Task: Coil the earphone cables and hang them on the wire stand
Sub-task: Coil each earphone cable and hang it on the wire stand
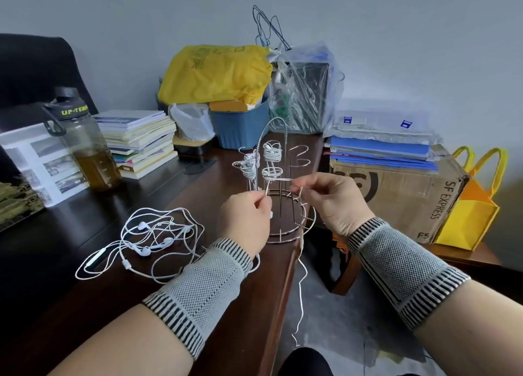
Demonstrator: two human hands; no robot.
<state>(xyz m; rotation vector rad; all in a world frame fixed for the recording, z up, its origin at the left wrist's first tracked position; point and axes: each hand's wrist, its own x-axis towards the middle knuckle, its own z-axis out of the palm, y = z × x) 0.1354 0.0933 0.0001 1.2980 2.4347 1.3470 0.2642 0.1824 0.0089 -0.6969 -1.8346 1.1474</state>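
A bottle, stacked books, a yellow bag and a cardboard box are crowding the dark wooden desk against a grey wall. Two coiled sets are hanging on the wire stand (centre). Left hand and right hand are each pinching one white earphone cable, stretched between them; loose earphones are lying tangled at left.

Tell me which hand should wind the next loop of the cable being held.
Right, probably. The right hand pinches the cable on the side where its loose tail hangs off the desk edge. The left hand pinches the other end, so it can act as anchor near the wire stand.
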